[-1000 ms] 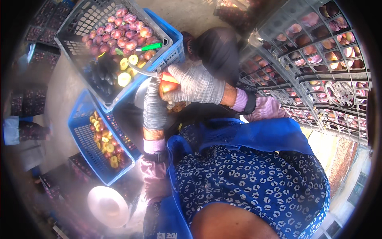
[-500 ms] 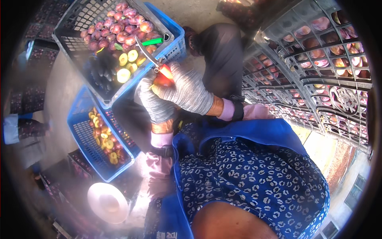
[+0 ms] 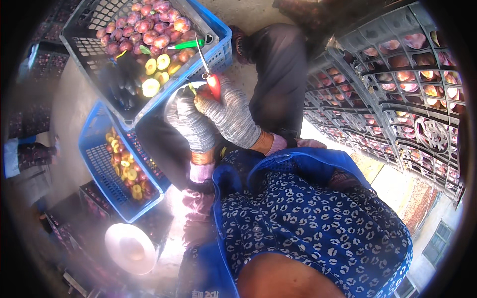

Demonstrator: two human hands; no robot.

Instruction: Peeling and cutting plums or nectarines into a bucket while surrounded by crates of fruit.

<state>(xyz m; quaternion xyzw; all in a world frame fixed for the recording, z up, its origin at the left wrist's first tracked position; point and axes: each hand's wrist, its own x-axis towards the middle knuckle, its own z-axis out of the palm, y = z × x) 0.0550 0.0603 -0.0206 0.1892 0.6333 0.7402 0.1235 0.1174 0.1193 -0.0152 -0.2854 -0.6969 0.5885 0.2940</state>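
Note:
Both my hands wear grey knitted gloves and meet just below the black crate (image 3: 130, 122). My right hand (image 3: 231, 111) is closed round the red handle of a curved knife (image 3: 213, 85), whose bare blade points up past the crate's near corner. My left hand (image 3: 189, 119) is closed on a plum (image 3: 203, 91), mostly hidden between the gloves; a little red skin and a yellow-green edge show. Inside the crate lie whole plums (image 3: 149, 37), several halved yellow plums (image 3: 151, 87), a green-handled knife (image 3: 188, 44) and a dark glove (image 3: 121, 82).
A blue basket (image 3: 94, 154) of cut plums stands on the left, with a white hat-like round thing (image 3: 130, 248) below it. Another blue crate (image 3: 223, 49) is beneath the black one. Stacked plum crates (image 3: 382, 94) rise at the right. Another person's sleeve (image 3: 12, 158) shows at far left.
The knife has swung more upright, its blade tip moving right. My hands have shifted slightly, with the plum now more covered by the gloves. The view has moved a little.

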